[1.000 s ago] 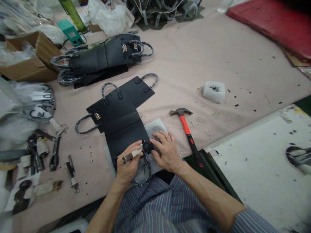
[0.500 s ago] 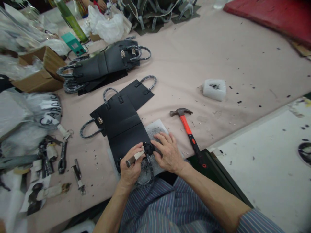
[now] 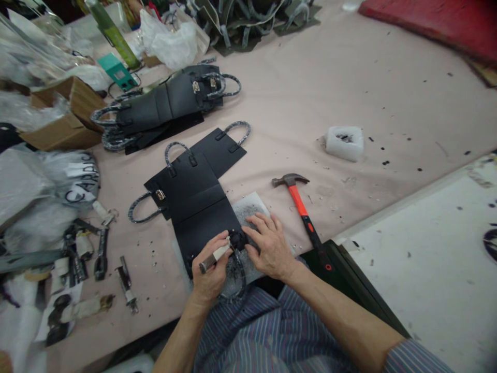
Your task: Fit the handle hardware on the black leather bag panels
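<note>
A hole punch (image 3: 215, 257) with a metal end and a pale wrapped grip is held in my left hand (image 3: 209, 269), closed around it. Its lower tip meets the edge of a black leather bag panel (image 3: 202, 221), beside a handle tab. My right hand (image 3: 271, 247) lies over the panel's right corner, its fingers stretched out and fingertips touching the leather near that tab. Below the hands loops a plastic-wrapped handle (image 3: 244, 280). Under the panel is a white pad (image 3: 252, 203) strewn with dark bits. A claw hammer (image 3: 298, 203) lies right of my right hand.
Stacked black bag panels (image 3: 163, 103) with handles lie further back. Several hand tools (image 3: 101, 254) lie at left, near plastic bags and a cardboard box (image 3: 66, 122). A white foam block (image 3: 345, 143) sits at right. A red board (image 3: 435, 23) occupies the far right corner.
The punch in my left hand has tilted very slightly. My right hand stays in place on the panel, and the view has shifted a little.
</note>
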`<action>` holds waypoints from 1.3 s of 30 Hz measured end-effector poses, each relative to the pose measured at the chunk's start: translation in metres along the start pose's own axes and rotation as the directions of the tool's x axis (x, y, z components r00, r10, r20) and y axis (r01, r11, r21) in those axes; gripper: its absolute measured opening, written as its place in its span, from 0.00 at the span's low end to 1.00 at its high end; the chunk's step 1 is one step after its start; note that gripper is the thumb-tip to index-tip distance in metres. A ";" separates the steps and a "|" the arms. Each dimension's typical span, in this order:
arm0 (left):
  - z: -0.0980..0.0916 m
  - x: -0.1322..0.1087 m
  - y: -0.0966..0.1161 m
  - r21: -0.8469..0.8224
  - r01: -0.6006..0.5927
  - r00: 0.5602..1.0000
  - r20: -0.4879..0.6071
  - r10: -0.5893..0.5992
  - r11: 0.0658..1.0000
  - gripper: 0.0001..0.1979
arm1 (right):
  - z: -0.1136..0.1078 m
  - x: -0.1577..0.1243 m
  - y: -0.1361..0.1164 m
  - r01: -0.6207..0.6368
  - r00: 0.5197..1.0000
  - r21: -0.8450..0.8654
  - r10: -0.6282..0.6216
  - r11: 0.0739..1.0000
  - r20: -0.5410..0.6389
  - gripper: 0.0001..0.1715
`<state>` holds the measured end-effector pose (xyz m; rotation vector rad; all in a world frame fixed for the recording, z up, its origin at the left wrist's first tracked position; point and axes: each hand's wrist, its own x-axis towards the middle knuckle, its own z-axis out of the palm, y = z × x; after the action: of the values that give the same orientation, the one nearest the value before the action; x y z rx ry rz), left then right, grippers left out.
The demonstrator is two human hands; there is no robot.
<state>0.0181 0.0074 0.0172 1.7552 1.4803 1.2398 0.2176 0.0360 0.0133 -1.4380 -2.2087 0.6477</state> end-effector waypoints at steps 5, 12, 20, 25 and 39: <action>0.000 0.002 -0.005 0.033 -0.030 0.999 0.034 0.029 0.999 0.06 | 0.000 0.000 -0.001 -0.005 1.000 -0.001 0.005 1.000 -0.001 0.27; 0.004 0.006 -0.008 0.060 -0.034 0.999 0.038 0.032 0.998 0.06 | 0.000 0.000 -0.001 -0.006 1.000 0.006 0.006 1.000 -0.008 0.27; 0.009 0.007 -0.009 0.120 -0.084 0.996 0.007 0.084 0.989 0.07 | 0.002 -0.001 0.000 0.001 1.000 0.007 -0.001 1.000 -0.022 0.27; 0.011 0.005 -0.007 0.152 -0.066 0.997 -0.017 0.069 0.986 0.06 | 0.004 -0.002 0.000 0.015 0.999 0.006 -0.015 1.000 -0.042 0.26; 0.015 0.006 -0.010 0.167 -0.113 0.992 -0.032 0.120 0.979 0.06 | 0.006 -0.003 0.001 0.037 0.996 -0.004 -0.037 0.999 -0.087 0.25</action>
<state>0.0263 0.0178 0.0041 1.9601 1.5628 1.2495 0.2157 0.0327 0.0080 -1.3961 -2.1641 0.5600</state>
